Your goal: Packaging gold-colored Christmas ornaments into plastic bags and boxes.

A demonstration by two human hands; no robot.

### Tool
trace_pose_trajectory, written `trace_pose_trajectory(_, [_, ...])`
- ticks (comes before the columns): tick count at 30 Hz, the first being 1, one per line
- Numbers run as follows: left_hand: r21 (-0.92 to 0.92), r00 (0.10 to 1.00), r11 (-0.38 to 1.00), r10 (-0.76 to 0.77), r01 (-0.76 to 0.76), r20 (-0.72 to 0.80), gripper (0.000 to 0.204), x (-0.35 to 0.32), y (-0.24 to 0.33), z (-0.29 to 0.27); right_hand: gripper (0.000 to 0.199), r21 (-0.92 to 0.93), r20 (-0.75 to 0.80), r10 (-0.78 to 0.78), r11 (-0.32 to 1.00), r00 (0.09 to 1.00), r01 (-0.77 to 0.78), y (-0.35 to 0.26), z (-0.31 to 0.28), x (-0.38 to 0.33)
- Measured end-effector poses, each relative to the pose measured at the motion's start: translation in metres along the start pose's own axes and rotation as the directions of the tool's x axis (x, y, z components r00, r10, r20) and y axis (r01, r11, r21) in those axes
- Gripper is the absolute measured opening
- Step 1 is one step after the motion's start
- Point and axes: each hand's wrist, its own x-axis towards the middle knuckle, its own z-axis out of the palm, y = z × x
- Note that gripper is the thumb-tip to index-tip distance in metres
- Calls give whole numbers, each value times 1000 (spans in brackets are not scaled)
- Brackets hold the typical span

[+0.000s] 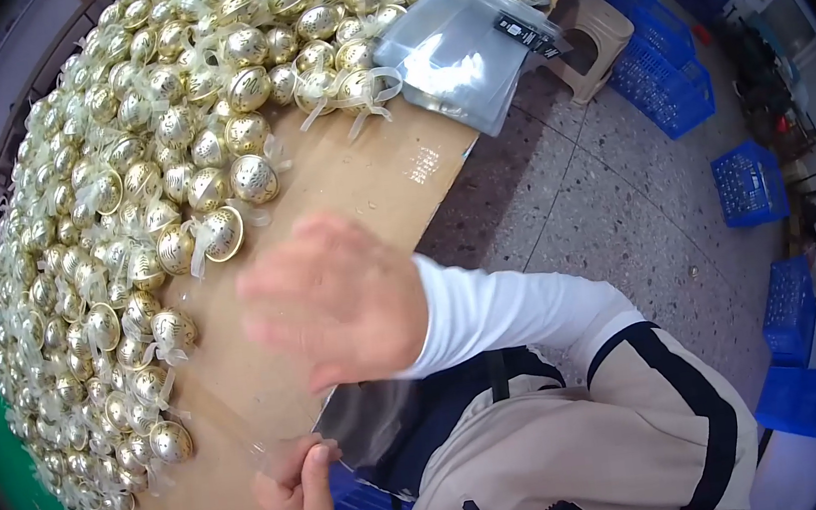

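Observation:
My left hand [299, 494] is low over the table's near edge, its thumb and fingers pinched together. A faint piece of clear plastic film [268, 456] shows at its fingertips; its full shape is hard to make out. My right hand [338, 303] hangs over the bare cardboard-brown tabletop [340, 187], smeared by motion, so its grip is unclear. Left of it lies a large heap of gold ball ornaments [205, 147] with cut-out patterns and pale ribbon bows. The nearest ornament [222, 234] sits at the heap's edge, apart from my right hand.
Clear flat plastic packages [456, 58] lie at the table's far right corner. Beyond stand a beige plastic stool [595, 37] and several blue crates [664, 75] on the speckled floor [613, 201]. A green surface [19, 461] borders the heap at left.

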Motion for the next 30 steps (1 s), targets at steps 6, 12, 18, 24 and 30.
trace_pose_trajectory(6, [-241,978,961,-166,132,-125,15,1,-10,6,29,61,-97,-242,967,965,248,0,3,-30])
trace_pose_trajectory(12, [151,991,981,-107,118,-82,22,2,-21,-6,18,454,340,106,851,934,-262,-13,-1,-45])
trace_pose_trajectory(18, [425,823,710,427,-562,375,44,21,-20,-5,43,214,963,-148,-90,225,-973,-28,-10,-59])
trace_pose_trajectory(24, [483,807,652,522,-585,274,54,41,10,2,65,219,923,-66,-720,379,-658,-27,-2,-60])
trace_pose_trajectory(30, [497,953,816,222,-297,206,41,23,10,8,46,241,969,30,-343,245,-908,1,-19,-6])
